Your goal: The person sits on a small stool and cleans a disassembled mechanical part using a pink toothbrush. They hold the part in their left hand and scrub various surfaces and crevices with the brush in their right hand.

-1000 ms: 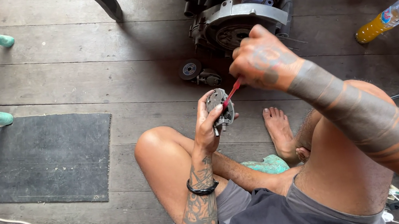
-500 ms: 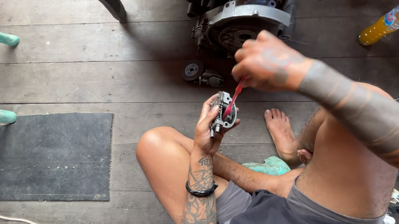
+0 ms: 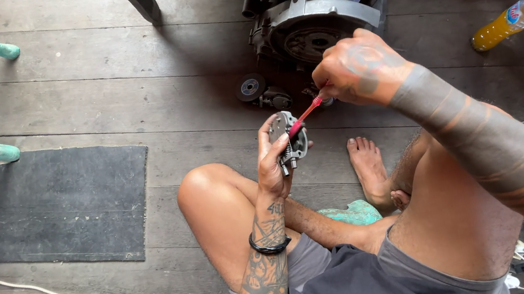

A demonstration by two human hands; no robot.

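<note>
Seated on the wooden floor, your left hand (image 3: 274, 166) holds a small metal engine part (image 3: 289, 139) at the frame's centre, grip closed around it. Your right hand (image 3: 359, 70) pinches a red-handled tool (image 3: 305, 114), tip on the part. You appear mid-cleaning or adjusting; the next move likely needs a steady part and fine tip control.

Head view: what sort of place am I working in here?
Probably an informal home or backyard repair spot rather than a fitted shop. The person sits on a bare dark plank floor, a grey metal engine casing lies beside loose round parts, and a black rubber mat lies nearby.
</note>
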